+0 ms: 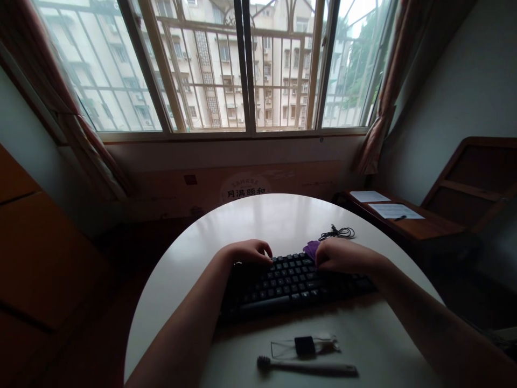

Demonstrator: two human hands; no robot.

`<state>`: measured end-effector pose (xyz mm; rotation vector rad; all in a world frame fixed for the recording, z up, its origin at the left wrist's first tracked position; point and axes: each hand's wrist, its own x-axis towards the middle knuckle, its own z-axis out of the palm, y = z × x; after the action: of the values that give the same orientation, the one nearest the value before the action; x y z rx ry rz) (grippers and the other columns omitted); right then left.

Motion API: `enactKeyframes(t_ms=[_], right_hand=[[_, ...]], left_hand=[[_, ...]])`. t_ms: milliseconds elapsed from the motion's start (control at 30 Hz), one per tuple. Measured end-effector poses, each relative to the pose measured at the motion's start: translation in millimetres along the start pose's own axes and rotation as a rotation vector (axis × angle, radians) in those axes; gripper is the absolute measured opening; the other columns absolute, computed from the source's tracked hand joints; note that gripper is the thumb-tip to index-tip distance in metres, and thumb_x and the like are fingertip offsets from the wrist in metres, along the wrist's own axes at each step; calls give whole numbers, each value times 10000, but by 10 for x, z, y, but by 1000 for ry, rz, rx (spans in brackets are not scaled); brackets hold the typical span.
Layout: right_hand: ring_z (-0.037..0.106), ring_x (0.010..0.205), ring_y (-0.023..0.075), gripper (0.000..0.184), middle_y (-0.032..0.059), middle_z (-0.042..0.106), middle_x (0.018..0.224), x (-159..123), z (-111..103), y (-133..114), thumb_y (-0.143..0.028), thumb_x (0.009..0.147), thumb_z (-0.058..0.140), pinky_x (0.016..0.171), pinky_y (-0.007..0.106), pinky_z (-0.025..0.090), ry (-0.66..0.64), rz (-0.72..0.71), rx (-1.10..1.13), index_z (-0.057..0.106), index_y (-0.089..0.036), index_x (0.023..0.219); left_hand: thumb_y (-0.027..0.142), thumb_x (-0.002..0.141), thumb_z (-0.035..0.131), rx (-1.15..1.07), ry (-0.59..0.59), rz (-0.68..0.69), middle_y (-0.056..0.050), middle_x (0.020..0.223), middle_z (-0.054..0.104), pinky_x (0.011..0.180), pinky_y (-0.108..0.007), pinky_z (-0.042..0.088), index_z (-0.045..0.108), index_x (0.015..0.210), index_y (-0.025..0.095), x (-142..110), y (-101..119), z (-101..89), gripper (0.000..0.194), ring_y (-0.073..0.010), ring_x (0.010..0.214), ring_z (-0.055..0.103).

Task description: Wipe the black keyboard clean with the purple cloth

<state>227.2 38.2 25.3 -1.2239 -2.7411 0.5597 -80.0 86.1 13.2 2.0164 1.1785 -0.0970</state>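
A black keyboard (283, 281) lies on the white round table (194, 242), partly covered by both forearms. My left hand (251, 252) is closed at its far left edge, fingers bent over the rim and touching the keys. A purple cloth (311, 249) is bunched in my right hand (337, 255), which presses on the upper right keys with its fingers closed. Nearer to me lie a wire keycap puller (305, 346) with a black grip, and a toothbrush-shaped brush (311, 367) with dark bristles and a grey handle.
Behind my right hand sits a coiled black cable (338, 233). To the right, a wooden bench (432, 229) holds papers (396, 210) and a pen (400, 217). A barred window (250, 81) with tied curtains is ahead; an orange cabinet (36, 253) stands left.
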Motion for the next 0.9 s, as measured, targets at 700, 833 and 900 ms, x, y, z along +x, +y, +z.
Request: enactKeyframes(t_ms=[700,833,900], right_hand=[[629,739,164,161,4,729,820,15,3,46,-177,764,630,723,264,425,18,-108,-61,770,-231,824],[619,742,170,167,11,723,824,-2,-3,-29,-172,766,612,717,269,426,53,-139,-106,767,-228,796],[618,745,175,175,11,722,823,-7,-6,-49,-169,768,605,724,275,431,63,-140,-114,766,-233,784]], left_hand=[[582,710,672,-8,4,0,-39,995,683,689,-255,486,660,1113,206,-12,18,2,551,-207,892,629],[570,704,678,-32,1,-12,-47,998,684,672,-257,489,658,1110,199,-16,31,2,551,-211,884,632],[570,702,681,-34,-1,-17,-47,1001,685,673,-256,488,657,1109,200,-15,33,-1,551,-211,884,632]])
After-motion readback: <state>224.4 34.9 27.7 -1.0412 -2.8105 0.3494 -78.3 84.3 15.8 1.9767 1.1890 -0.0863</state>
